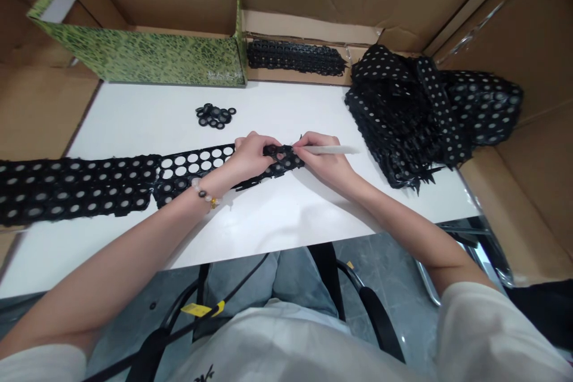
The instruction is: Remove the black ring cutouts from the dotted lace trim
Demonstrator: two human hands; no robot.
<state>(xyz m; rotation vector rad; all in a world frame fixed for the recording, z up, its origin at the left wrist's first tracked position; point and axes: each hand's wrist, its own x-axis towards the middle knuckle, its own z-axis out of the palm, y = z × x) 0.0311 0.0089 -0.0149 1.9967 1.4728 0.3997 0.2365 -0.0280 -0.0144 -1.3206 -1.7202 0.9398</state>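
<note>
Upper left of the frame, a green-patterned cardboard box stands on brown cardboard lining at the far edge of a white table. Beside the box, top centre, lies a dark strip of punched black sheet, and a heaped pile of black perforated sheets fills the right side. A small cluster of black rings sits on the table above the hands, well clear of them. Nothing stands between the hands and the work. A long black perforated sheet runs nearly level from the left edge to centre, rising slightly rightward, its ragged end between the hands. The left hand, a beaded bracelet at its wrist, is clamped on that end with the fingers closed. The right hand pinches a slender pale tool, its tip at the sheet and its tail pointing right. Both forearms angle inward from the lower corners.
</note>
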